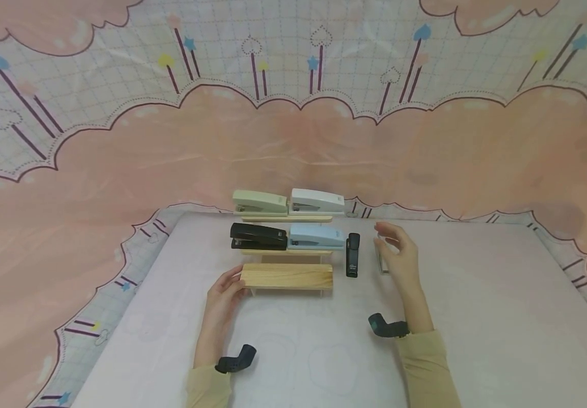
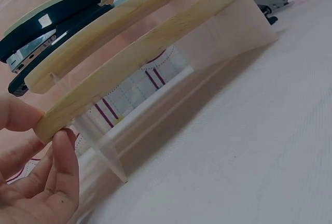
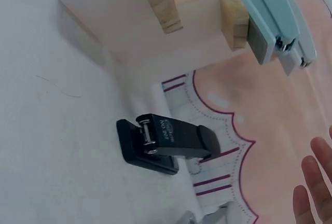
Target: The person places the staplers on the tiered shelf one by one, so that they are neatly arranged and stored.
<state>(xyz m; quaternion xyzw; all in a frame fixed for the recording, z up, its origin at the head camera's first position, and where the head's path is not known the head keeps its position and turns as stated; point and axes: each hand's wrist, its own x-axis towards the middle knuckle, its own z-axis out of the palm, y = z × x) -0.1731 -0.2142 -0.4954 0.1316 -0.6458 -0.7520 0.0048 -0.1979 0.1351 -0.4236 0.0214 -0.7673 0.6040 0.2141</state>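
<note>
A tiered display stand has wooden shelves on clear side panels. My left hand [image 1: 224, 297] pinches the left end of its lowest wooden shelf [image 1: 287, 276], thumb on one side and fingers on the other in the left wrist view. My right hand [image 1: 404, 258] hovers by a pale stapler [image 1: 384, 265], partly hidden behind it in the head view. In the right wrist view its fingers [image 3: 315, 180] look extended, apart from that stapler. A small black stapler [image 1: 353, 255] stands on the table between the stand and my right hand.
A black stapler [image 1: 258, 237] and a light blue stapler [image 1: 316, 236] sit on the middle shelf. Above them are a pale green stapler [image 1: 260, 202] and a white stapler [image 1: 317, 200]. A patterned cloth backdrop [image 1: 293, 141] hangs behind the white table [image 1: 502, 317].
</note>
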